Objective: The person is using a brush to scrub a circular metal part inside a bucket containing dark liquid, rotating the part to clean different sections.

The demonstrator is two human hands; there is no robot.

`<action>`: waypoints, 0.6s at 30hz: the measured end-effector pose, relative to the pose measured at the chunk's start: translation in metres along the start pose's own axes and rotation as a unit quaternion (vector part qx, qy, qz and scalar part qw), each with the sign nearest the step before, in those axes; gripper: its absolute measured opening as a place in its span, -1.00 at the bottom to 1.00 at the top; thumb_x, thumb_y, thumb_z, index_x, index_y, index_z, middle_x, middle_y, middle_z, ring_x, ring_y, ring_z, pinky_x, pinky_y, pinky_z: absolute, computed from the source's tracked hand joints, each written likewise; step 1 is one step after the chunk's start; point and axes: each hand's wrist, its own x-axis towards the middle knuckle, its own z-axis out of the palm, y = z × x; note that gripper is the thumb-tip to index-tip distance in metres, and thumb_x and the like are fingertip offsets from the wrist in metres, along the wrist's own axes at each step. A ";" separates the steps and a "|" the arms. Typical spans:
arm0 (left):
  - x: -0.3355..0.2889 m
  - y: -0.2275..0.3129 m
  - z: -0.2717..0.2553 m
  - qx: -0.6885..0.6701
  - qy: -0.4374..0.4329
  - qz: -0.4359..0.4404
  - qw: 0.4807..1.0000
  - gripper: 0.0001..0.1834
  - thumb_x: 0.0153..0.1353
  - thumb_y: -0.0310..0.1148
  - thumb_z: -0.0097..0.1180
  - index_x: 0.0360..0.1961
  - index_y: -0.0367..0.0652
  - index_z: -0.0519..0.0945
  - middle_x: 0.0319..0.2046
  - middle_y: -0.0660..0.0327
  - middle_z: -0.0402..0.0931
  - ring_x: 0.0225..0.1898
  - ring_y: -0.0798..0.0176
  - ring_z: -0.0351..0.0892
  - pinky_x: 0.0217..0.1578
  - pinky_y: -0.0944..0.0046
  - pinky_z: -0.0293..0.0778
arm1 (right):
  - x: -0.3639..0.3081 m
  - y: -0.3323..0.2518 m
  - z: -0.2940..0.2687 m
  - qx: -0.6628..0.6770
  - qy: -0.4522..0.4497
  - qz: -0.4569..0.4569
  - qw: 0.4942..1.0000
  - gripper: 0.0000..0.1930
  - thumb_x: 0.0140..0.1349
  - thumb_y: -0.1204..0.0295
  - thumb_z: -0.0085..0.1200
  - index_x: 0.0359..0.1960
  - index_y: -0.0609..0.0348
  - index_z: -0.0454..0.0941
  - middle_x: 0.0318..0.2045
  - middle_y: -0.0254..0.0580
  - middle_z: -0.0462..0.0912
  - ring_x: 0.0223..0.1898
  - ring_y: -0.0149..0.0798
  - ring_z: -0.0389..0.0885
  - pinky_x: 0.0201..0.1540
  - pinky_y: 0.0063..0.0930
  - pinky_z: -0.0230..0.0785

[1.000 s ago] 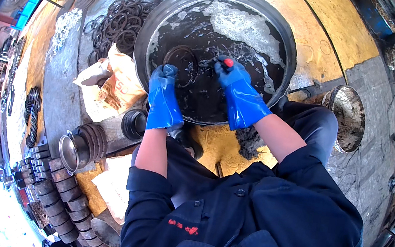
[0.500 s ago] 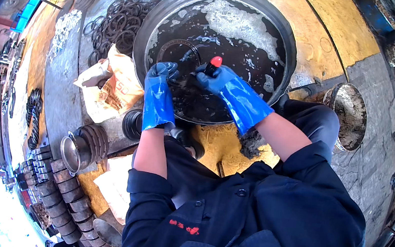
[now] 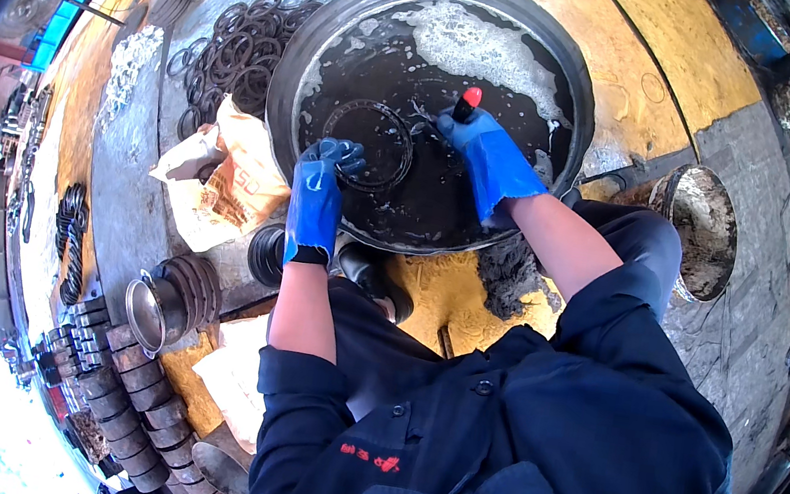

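My left hand (image 3: 332, 157), in a blue rubber glove, grips the near-left edge of a black ring (image 3: 405, 160) over a wide round tub (image 3: 295, 41) of dark, foamy water. In my gloved right hand (image 3: 468, 134) is a tool with a red-and-black handle (image 3: 469, 101); its fingers are closed around it. The tool's working end, pointing left past the ring's right side, is hard to make out. The hands are apart, with the ring nearer the left one.
Left of the tub lies a heap of black rings (image 3: 240, 53) beside a crumpled bag (image 3: 233, 179). A dirty bucket (image 3: 705, 235) stands at the right. Stacked metal cylinders (image 3: 138, 388) and a metal ring-shaped part (image 3: 149, 311) sit at the lower left.
My right hand with the tool has moved right and slightly away from the ring. More of the ring shows, and my left hand still grips it, a little lower.
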 end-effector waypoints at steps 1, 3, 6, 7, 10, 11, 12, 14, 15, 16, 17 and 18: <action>0.001 -0.001 0.002 0.000 -0.001 -0.006 1.000 -0.70 0.36 -0.27 0.02 -0.15 -0.33 0.59 -0.18 0.08 0.64 -0.14 0.25 0.63 0.00 0.29 0.51 | 0.006 -0.001 0.002 0.025 0.021 -0.056 0.998 -0.65 0.25 0.22 0.17 -0.04 0.17 0.64 -0.24 -0.18 0.74 -0.19 -0.31 0.67 -0.05 -0.41 0.50; -0.001 0.000 0.003 0.001 0.008 -0.021 1.000 -0.69 0.37 -0.25 0.02 -0.15 -0.33 0.59 -0.18 0.08 0.64 -0.15 0.25 0.63 -0.01 0.29 0.52 | 0.003 -0.030 0.008 0.082 -0.013 -0.074 0.994 -0.67 0.27 0.24 0.15 -0.03 0.15 0.65 -0.21 -0.20 0.74 -0.20 -0.35 0.65 -0.07 -0.42 0.49; 0.007 -0.011 -0.012 0.008 -0.013 -0.010 1.000 -0.69 0.38 -0.31 -0.02 -0.09 -0.38 0.56 -0.12 -0.02 0.64 -0.09 0.14 0.66 0.01 0.20 0.55 | -0.002 -0.067 0.012 0.054 -0.067 -0.144 0.986 -0.69 0.28 0.26 0.15 -0.04 0.16 0.65 -0.21 -0.20 0.73 -0.19 -0.37 0.64 -0.05 -0.43 0.48; 0.015 -0.018 -0.009 -0.003 -0.008 -0.012 1.000 -0.69 0.38 -0.30 0.01 -0.10 -0.38 0.57 -0.13 -0.02 0.64 -0.09 0.14 0.66 0.00 0.18 0.56 | 0.006 -0.058 0.013 0.069 -0.057 -0.153 0.984 -0.69 0.27 0.24 0.16 -0.06 0.17 0.65 -0.23 -0.20 0.73 -0.18 -0.37 0.64 -0.04 -0.43 0.47; 0.028 -0.031 -0.011 -0.011 0.014 -0.004 1.000 -0.69 0.38 -0.28 0.07 -0.10 -0.36 0.58 -0.15 -0.01 0.65 -0.11 0.13 0.66 -0.03 0.15 0.59 | 0.006 -0.043 0.003 0.038 -0.005 -0.080 0.996 -0.69 0.26 0.23 0.17 -0.08 0.16 0.65 -0.24 -0.23 0.73 -0.20 -0.37 0.63 -0.04 -0.42 0.48; 0.029 -0.033 -0.011 0.002 0.013 0.005 1.000 -0.70 0.38 -0.27 0.09 -0.10 -0.35 0.58 -0.16 -0.01 0.65 -0.12 0.12 0.67 -0.04 0.15 0.59 | 0.001 -0.037 0.004 0.054 -0.006 -0.061 0.997 -0.70 0.26 0.23 0.17 -0.12 0.19 0.66 -0.30 -0.23 0.72 -0.26 -0.38 0.62 -0.09 -0.41 0.47; 0.029 -0.035 -0.011 0.015 0.012 0.014 1.000 -0.70 0.37 -0.27 0.10 -0.10 -0.34 0.59 -0.16 -0.01 0.66 -0.13 0.12 0.67 -0.05 0.14 0.60 | -0.002 -0.031 0.002 0.062 -0.021 -0.016 0.998 -0.70 0.25 0.24 0.17 -0.12 0.18 0.67 -0.32 -0.19 0.72 -0.27 -0.35 0.62 -0.12 -0.39 0.47; 0.032 -0.041 -0.010 0.031 0.017 0.039 0.999 -0.70 0.38 -0.26 0.10 -0.10 -0.34 0.58 -0.14 -0.01 0.65 -0.13 0.11 0.67 -0.04 0.14 0.60 | -0.018 -0.023 -0.001 0.077 -0.049 0.074 0.993 -0.72 0.25 0.26 0.16 -0.12 0.16 0.68 -0.35 -0.09 0.72 -0.31 -0.28 0.63 -0.18 -0.36 0.46; 0.031 -0.040 -0.017 0.042 0.027 0.054 0.997 -0.70 0.39 -0.26 0.09 -0.09 -0.33 0.58 -0.14 -0.01 0.65 -0.13 0.11 0.67 -0.03 0.14 0.59 | -0.031 -0.026 0.004 0.066 -0.064 0.074 0.993 -0.69 0.26 0.21 0.14 -0.15 0.20 0.68 -0.38 -0.14 0.70 -0.34 -0.32 0.60 -0.21 -0.38 0.44; 0.031 -0.040 -0.023 0.033 0.039 0.054 0.997 -0.69 0.39 -0.26 0.09 -0.09 -0.34 0.58 -0.13 -0.02 0.65 -0.12 0.10 0.67 -0.03 0.14 0.59 | -0.048 -0.028 0.010 0.056 -0.078 0.073 0.993 -0.66 0.27 0.17 0.13 -0.18 0.23 0.68 -0.41 -0.19 0.68 -0.37 -0.36 0.56 -0.23 -0.40 0.42; 0.031 -0.041 -0.022 0.020 0.044 0.053 0.997 -0.69 0.39 -0.26 0.09 -0.09 -0.34 0.58 -0.13 -0.02 0.65 -0.12 0.10 0.67 -0.02 0.14 0.59 | -0.066 -0.034 0.007 0.043 -0.085 0.074 0.993 -0.62 0.28 0.13 0.12 -0.21 0.26 0.68 -0.43 -0.24 0.67 -0.41 -0.40 0.53 -0.25 -0.42 0.40; 0.030 -0.041 -0.027 0.009 0.056 0.051 0.997 -0.69 0.39 -0.25 0.09 -0.09 -0.34 0.57 -0.12 -0.02 0.65 -0.12 0.09 0.66 -0.02 0.13 0.59 | -0.083 -0.049 0.004 0.031 -0.116 0.054 0.991 -0.60 0.28 0.11 0.10 -0.21 0.26 0.67 -0.43 -0.24 0.67 -0.41 -0.40 0.52 -0.26 -0.42 0.39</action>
